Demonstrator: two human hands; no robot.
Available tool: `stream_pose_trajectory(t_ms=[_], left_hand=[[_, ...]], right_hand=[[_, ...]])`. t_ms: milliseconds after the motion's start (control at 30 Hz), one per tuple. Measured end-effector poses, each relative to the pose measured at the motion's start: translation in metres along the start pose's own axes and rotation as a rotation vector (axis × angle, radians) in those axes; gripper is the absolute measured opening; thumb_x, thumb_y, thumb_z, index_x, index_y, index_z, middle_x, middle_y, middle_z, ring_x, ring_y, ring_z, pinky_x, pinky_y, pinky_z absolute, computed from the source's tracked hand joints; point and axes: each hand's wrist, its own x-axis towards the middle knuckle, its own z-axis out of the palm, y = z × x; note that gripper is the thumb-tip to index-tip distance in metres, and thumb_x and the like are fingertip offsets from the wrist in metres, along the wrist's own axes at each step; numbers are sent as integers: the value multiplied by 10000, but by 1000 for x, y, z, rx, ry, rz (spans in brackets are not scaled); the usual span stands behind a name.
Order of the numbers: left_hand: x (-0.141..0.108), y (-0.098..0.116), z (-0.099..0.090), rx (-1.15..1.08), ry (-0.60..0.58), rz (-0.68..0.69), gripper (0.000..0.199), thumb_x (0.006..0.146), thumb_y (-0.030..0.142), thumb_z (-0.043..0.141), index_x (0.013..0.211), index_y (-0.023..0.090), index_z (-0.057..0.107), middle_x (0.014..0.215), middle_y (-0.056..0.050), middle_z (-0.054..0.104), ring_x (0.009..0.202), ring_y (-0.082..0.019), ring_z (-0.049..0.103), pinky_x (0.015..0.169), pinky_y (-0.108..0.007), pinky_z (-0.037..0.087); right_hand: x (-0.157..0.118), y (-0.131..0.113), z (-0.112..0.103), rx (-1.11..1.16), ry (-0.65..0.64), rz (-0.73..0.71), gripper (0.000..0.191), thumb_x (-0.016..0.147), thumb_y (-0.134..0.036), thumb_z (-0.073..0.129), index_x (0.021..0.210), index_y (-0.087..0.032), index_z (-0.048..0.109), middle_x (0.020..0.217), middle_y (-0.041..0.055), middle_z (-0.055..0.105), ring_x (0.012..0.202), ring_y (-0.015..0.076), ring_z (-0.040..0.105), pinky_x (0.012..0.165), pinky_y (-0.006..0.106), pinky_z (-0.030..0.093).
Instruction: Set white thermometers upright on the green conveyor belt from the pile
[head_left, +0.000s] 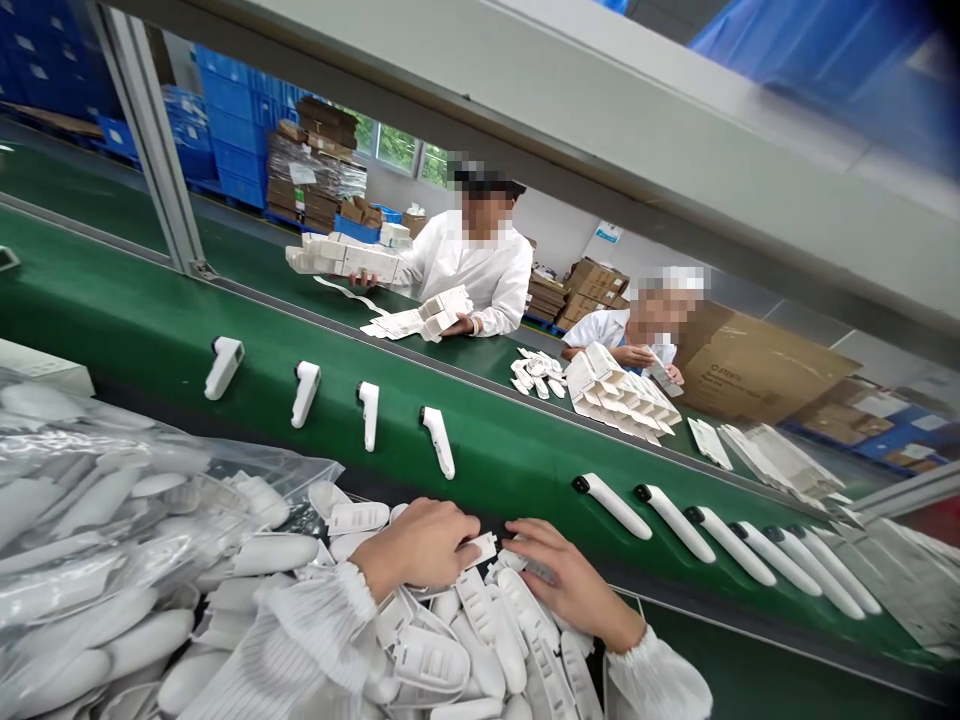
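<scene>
Down at six o'clock, both hands work in a heap of white shells (480,640). Left hand (420,545) is curled narrow around one small white cover (482,547), its end poking out past the knuckles toward three o'clock. Right hand (566,580) lies flat on the heap just beside it, fingers spread and pressing on another piece; whether it actually grips anything I cannot tell.

At nine o'clock sits a clear bag (112,540) full of the same shells, touching the heap.

Above the hands, the green belt (135,320) runs from ten o'clock down toward four. On it lie four short white units (367,412) spaced well apart, then a tighter row of long white units (679,522) toward three o'clock.

As a judgement: the laid-out units count as work done, while the heap and bag suggest plenty is left.

Across the belt, at twelve and one o'clock, two people in white handle flat white cartons (622,400).
</scene>
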Motion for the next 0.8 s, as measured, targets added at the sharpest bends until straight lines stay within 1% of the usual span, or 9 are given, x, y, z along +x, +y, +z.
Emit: stream_pose_trajectory(t_ms=[167, 267, 367, 433, 500, 567, 633, 733, 800], left_hand=[[0, -2, -2, -81, 33, -35, 270, 884, 394, 477, 673, 233, 530, 603, 1, 566, 568, -208, 561, 500, -294, 264], [1, -4, -2, -155, 51, -57, 298, 875, 400, 489, 632, 228, 469, 540, 26, 483, 501, -170, 469, 492, -286, 230], [2, -5, -2, -247, 54, -68, 341, 875, 419, 496, 613, 217, 414, 527, 46, 448, 483, -141, 412, 493, -275, 225], [3, -6, -3, -310, 61, -76, 364, 880, 437, 497, 613, 211, 396, 545, 54, 463, 493, -127, 412, 493, -267, 235], [5, -7, -4, -370, 81, -88, 388, 888, 455, 490, 612, 205, 383, 559, 56, 468, 517, -120, 426, 502, -259, 249], [7, -10, -3, -425, 112, -108, 407, 893, 473, 483, 611, 202, 370, 566, 56, 454, 540, -117, 428, 518, -254, 260], [9, -13, -2, -471, 141, -140, 416, 888, 487, 486, 612, 201, 362, 573, 56, 431, 549, -115, 408, 533, -254, 265], [12, -19, 1, -520, 164, -199, 397, 881, 487, 483, 624, 205, 374, 586, 54, 421, 565, -121, 391, 542, -258, 259], [12, -21, 2, -540, 168, -227, 380, 884, 483, 470, 637, 208, 382, 592, 53, 416, 578, -126, 393, 546, -261, 254]], right_hand=[[-4, -6, 7, -210, 56, -91, 306, 1023, -259, 499, 1301, -296, 622, 1287, 74, 607, 1202, 302, 536, 1020, 513, 459], [-4, 6, 1, -175, 139, -113, 265, 1026, -264, 474, 1209, -278, 665, 1147, 80, 674, 1054, 290, 625, 923, 474, 512], [-1, 27, -8, 11, 404, 60, 250, 1031, -351, 455, 1085, -241, 674, 985, 88, 700, 869, 272, 669, 780, 400, 540], [1, 36, -7, 136, 511, 187, 297, 1020, -448, 471, 1009, -222, 664, 888, 85, 695, 789, 272, 663, 731, 381, 526], [3, 32, 1, 255, 498, 239, 346, 1004, -509, 490, 949, -214, 661, 842, 76, 685, 778, 269, 651, 734, 369, 509], [5, 16, 15, 397, 440, 238, 353, 1006, -513, 495, 954, -208, 665, 877, 76, 684, 824, 261, 644, 757, 357, 496], [9, -5, 25, 584, 433, 224, 323, 1014, -491, 501, 1005, -210, 660, 919, 74, 682, 849, 247, 640, 765, 347, 494], [24, -23, 17, 868, 548, 235, 308, 974, -501, 579, 1072, -216, 643, 892, 60, 672, 770, 224, 638, 719, 341, 508], [39, -18, 0, 1010, 591, 306, 369, 910, -527, 659, 1087, -203, 651, 864, 59, 664, 703, 209, 622, 671, 339, 518]])
